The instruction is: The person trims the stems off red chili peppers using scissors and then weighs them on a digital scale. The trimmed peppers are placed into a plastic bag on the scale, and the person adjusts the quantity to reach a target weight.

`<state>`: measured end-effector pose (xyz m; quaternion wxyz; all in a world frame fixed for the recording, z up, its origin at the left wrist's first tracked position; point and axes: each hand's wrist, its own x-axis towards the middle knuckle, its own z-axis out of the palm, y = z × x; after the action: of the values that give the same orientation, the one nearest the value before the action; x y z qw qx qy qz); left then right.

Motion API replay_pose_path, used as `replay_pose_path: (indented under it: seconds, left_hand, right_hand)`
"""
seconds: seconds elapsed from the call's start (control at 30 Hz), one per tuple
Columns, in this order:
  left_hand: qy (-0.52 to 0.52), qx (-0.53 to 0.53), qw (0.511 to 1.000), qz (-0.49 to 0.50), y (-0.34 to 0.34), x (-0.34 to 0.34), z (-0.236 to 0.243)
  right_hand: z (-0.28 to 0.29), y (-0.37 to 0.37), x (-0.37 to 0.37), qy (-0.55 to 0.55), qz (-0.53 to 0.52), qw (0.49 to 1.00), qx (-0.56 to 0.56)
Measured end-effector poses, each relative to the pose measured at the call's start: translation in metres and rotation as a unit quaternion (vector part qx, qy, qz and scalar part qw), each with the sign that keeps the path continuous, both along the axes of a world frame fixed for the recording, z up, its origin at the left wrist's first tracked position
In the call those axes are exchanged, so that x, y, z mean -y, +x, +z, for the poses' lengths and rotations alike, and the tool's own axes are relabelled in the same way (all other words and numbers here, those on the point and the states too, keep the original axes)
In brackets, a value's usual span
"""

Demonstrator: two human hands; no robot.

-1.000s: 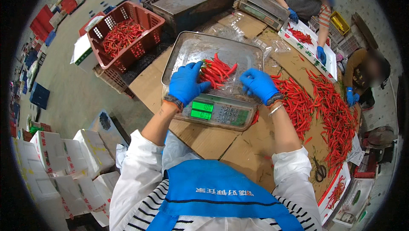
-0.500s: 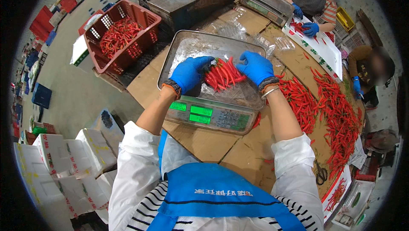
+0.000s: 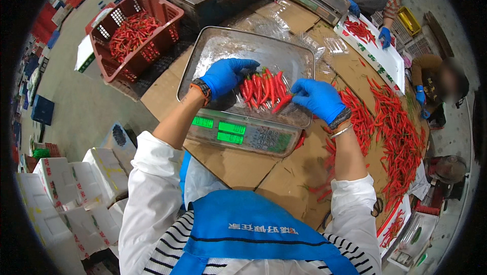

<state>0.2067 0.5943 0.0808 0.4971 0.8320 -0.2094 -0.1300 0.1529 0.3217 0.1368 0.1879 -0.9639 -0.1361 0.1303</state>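
A heap of red chili peppers (image 3: 261, 88) lies on the metal pan (image 3: 213, 46) of a digital scale, with shiny clear plastic showing around it. My left hand (image 3: 225, 78), in a blue glove, is at the heap's left side. Its fingers are closed together at the upper left of the peppers; what they grip, if anything, is hidden. At the heap's lower right, my right hand (image 3: 319, 100), also gloved in blue, pinches a single chili pepper (image 3: 282, 103) between thumb and fingers. Green displays (image 3: 231, 132) glow on the scale's front.
Loose chili peppers (image 3: 401, 138) spread over the cardboard-covered table (image 3: 228, 166) to the right. A red-brown crate (image 3: 175, 15) of peppers stands at the left. Clear plastic trays (image 3: 332, 44) lie beyond the scale. Two people work at the far right, one by a white tray (image 3: 398, 69).
My right hand has moved down and right and now pinches one chili pepper at the heap's edge. My left hand stays beside the heap. A co-worker's hands have moved apart over the white tray.
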Motion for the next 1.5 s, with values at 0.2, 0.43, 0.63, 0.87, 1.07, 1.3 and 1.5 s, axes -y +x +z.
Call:
replay_pose_path:
  seconds: [0.2,0.43,0.63,0.87,1.07,1.3,1.5]
  left_hand:
    - [-0.036,-0.068,0.997,-0.003,0.006,0.002,-0.002]
    - [0.015,0.007,1.0,-0.023,0.007,0.006,0.008]
    - [0.048,0.021,0.997,-0.055,0.014,0.014,0.01]
    - [0.059,0.064,0.991,-0.099,0.025,0.025,0.004]
    - [0.067,0.105,0.992,-0.037,0.013,0.025,0.019]
    - [0.208,0.355,0.911,-0.036,-0.031,0.062,0.021]
    - [0.203,0.335,0.919,-0.052,-0.026,0.061,0.009]
  right_hand:
    - [0.012,0.008,-0.001,-0.036,0.093,0.994,0.051]
    - [0.002,0.007,-0.012,-0.107,0.228,0.958,0.136]
    - [0.011,0.005,-0.017,-0.112,0.277,0.943,0.146]
    - [0.025,0.023,-0.013,-0.155,0.27,0.908,0.282]
    - [0.004,0.026,-0.001,-0.007,0.17,0.942,0.288]
    - [-0.018,-0.019,-0.007,0.011,0.074,0.952,0.297]
    - [-0.038,-0.024,-0.018,0.148,-0.004,0.945,0.291]
